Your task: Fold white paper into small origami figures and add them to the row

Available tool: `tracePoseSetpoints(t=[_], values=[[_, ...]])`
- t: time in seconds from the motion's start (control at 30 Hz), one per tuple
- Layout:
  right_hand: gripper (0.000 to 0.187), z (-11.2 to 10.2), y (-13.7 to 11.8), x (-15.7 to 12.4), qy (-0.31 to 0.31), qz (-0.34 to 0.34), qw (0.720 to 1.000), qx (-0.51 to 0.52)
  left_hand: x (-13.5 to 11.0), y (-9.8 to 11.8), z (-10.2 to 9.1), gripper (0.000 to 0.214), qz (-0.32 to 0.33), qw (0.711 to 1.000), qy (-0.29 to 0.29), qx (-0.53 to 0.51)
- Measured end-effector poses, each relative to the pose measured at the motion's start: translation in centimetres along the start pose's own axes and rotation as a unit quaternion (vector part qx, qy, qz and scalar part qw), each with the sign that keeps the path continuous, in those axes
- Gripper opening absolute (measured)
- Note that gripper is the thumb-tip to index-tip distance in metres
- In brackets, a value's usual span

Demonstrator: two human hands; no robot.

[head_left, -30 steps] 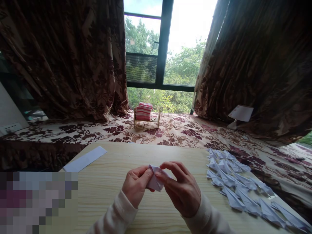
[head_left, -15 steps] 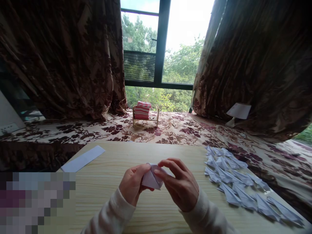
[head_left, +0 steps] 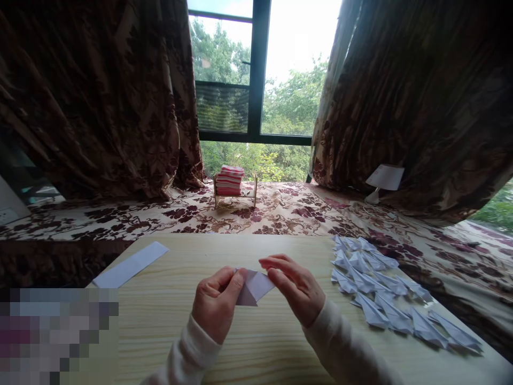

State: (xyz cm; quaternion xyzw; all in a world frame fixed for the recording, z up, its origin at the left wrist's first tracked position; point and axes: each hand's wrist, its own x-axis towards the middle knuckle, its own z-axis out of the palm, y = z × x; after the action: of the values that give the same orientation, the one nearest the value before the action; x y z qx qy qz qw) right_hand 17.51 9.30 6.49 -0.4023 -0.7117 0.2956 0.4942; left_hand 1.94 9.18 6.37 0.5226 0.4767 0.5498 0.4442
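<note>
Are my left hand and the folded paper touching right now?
Touching. The head view shows it: the left hand's thumb lies across the left part of the folded paper, with no gap between them.

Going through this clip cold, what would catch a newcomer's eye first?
Probably the bright window at top centre, between dark curtains. Below it, at centre, the left hand grips a folded paper, with the right hand at its other end. Many white paper shapes crowd the table's right side.
</note>
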Motion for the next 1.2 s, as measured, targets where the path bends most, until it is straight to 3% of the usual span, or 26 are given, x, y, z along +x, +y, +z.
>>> tracePoseSetpoints(t=[0.17,0.3,0.47,0.6,0.87,1.1,1.2], values=[[0.03,1.1,1.5,-0.1,0.004,0.1,0.995,0.021,-0.6,0.4,0.6,0.021,0.043,0.999,-0.014,0.016],[0.028,0.9,1.6,-0.1,-0.013,0.126,0.989,0.078,-0.6,0.4,0.7,0.019,0.035,0.999,-0.017,0.01],[0.04,0.2,1.2,0.1,-0.04,0.141,0.981,0.13,-0.7,0.6,0.7,0.02,0.04,0.999,-0.029,-0.005],[0.032,0.1,1.2,0.3,-0.025,0.113,0.986,0.122,-0.7,0.4,0.7,0.021,0.021,0.999,-0.037,-0.012],[0.028,-0.2,0.9,0.2,0.008,0.015,1.0,-0.002,0.0,-0.6,0.3,0.021,-0.052,0.995,-0.07,-0.043],[0.015,-0.2,0.5,0.1,-0.007,-0.048,0.992,-0.117,-0.4,-0.1,0.2,0.016,0.075,0.992,-0.068,0.082],[0.014,-0.1,0.8,0.0,-0.029,-0.074,0.99,-0.119,-0.6,0.2,0.2,0.017,0.126,0.981,-0.08,0.127]])
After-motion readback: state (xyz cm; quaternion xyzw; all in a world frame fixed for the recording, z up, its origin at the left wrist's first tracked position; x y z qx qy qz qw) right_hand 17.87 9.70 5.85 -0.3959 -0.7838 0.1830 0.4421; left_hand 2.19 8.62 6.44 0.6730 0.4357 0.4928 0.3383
